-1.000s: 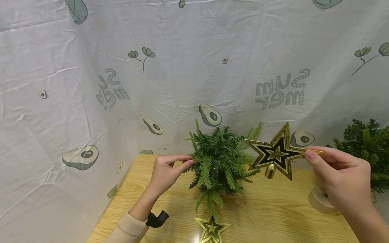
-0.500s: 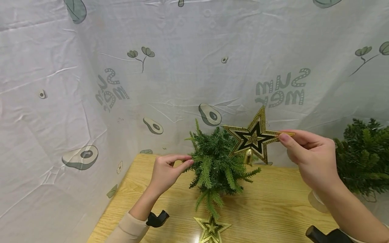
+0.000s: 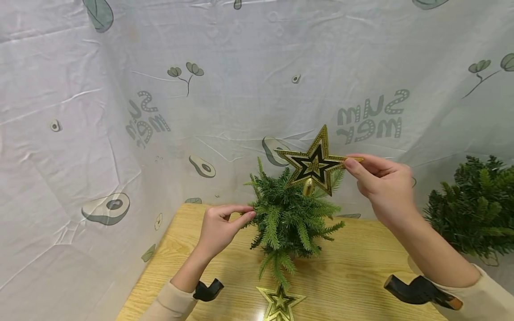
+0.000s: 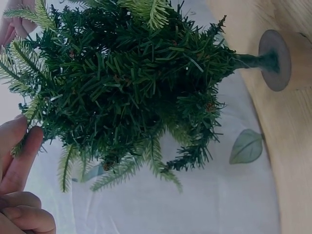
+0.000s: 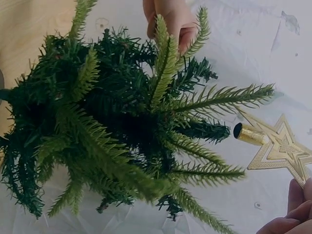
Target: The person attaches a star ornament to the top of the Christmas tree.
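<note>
At the bottom centre, one gold star (image 3: 280, 301) lies on the surface (image 3: 353, 263). Beyond it, the fingers of the left hand (image 3: 221, 228) pinch a sprig (image 4: 33, 108) on the left edge of the small tree (image 3: 287, 216). The right hand (image 3: 386, 188), nearer the held star (image 3: 315, 165), pinches its right point; the star extends leftward from those fingers. Its socket (image 5: 252, 135) angles down, mouth facing a dark branch tip (image 5: 209, 130), just apart.

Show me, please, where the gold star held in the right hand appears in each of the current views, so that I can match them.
Head: gold star, right of centre, overlapping the upper right of the tree.
Left wrist: gold star not visible.
Right wrist: gold star, at the right edge, just below mid-height.
Shared landmark: the tree, in all three views, the left hand at its branches.
</note>
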Demonstrator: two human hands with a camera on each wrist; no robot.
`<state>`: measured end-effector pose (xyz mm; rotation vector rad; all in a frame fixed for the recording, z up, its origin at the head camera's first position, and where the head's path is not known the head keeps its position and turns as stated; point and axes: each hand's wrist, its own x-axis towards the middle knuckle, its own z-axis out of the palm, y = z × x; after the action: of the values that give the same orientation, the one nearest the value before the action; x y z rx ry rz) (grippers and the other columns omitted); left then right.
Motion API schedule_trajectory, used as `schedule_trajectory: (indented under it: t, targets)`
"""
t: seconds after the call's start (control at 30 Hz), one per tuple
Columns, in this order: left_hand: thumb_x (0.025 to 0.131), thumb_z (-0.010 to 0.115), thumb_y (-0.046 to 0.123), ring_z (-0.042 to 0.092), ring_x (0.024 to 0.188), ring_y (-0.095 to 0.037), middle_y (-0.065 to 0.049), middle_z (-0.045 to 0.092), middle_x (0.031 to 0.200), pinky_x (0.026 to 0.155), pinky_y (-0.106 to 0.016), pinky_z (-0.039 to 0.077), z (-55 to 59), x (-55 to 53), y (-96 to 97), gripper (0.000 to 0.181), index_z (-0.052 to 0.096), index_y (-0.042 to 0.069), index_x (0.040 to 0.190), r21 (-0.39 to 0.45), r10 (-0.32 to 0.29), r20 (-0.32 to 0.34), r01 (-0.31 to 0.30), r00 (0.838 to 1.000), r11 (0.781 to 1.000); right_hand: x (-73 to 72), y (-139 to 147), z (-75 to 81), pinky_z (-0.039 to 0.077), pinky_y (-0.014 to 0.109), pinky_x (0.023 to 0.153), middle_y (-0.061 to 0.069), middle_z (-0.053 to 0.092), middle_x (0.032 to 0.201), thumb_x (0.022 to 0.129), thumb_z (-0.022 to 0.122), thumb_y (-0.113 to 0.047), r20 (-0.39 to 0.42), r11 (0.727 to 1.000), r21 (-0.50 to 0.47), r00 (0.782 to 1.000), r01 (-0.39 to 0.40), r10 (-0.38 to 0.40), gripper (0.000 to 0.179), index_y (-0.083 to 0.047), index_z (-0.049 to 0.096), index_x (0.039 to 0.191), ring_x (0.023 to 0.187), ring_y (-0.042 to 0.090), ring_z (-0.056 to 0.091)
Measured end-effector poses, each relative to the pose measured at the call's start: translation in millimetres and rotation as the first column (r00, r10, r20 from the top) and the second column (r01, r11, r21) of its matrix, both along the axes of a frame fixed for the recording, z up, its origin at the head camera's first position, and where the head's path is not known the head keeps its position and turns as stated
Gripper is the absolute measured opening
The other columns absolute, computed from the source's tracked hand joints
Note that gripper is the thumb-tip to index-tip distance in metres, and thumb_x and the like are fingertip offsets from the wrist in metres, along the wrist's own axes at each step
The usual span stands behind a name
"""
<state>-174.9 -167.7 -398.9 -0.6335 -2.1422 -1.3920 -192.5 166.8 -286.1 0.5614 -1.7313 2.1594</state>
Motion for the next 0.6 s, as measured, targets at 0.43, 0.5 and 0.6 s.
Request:
schedule_trajectory:
  t: [0.43, 0.5, 0.6]
  targets:
    - [0.087, 0.085, 0.007, 0.014, 0.049, 0.005, -0.001, 0.079, 0.093, 0.047, -0.022, 0.019, -5.1, -1.3, -1.8, 0.013, 0.084, 0.01, 0.1, 0.004, -0.03, -0.018, 0.03, 0.999, 1.0, -21.4, -19, 8.1, 0.018, 0.03, 0.045, 0.001, 0.076, 0.083, 0.096, 0.074, -0.002, -0.045, 0.999, 0.007, 0.998, -0.041, 0.042, 0.015, 0.006, 0.078, 0.108, 0.044, 0.013, 0.023]
    - [0.087, 0.085, 0.008, 0.014, 0.049, 0.005, -0.001, 0.079, 0.093, 0.046, -0.022, 0.019, -5.3, -1.4, -1.8, 0.013, 0.084, 0.01, 0.1, 0.009, -0.034, -0.021, 0.034, 0.999, 0.999, -24.4, -21, 8.7, 0.02, 0.029, 0.045, 0.0, 0.076, 0.082, 0.096, 0.076, -0.005, -0.055, 0.999, 0.031, 0.998, -0.023, 0.024, 0.015, 0.004, 0.079, 0.108, 0.044, 0.012, 0.026]
    - [0.087, 0.085, 0.008, 0.013, 0.049, 0.005, -0.002, 0.079, 0.093, 0.046, -0.022, 0.018, -5.4, -1.5, -1.8, 0.013, 0.084, 0.01, 0.1, 0.011, -0.033, -0.023, 0.034, 0.999, 0.999, -28.6, -23, 9.2, 0.023, 0.027, 0.044, 0.0, 0.076, 0.082, 0.095, 0.077, -0.007, -0.073, 0.998, 0.064, 0.997, 0.008, -0.003, 0.015, 0.003, 0.08, 0.107, 0.044, 0.011, 0.03]
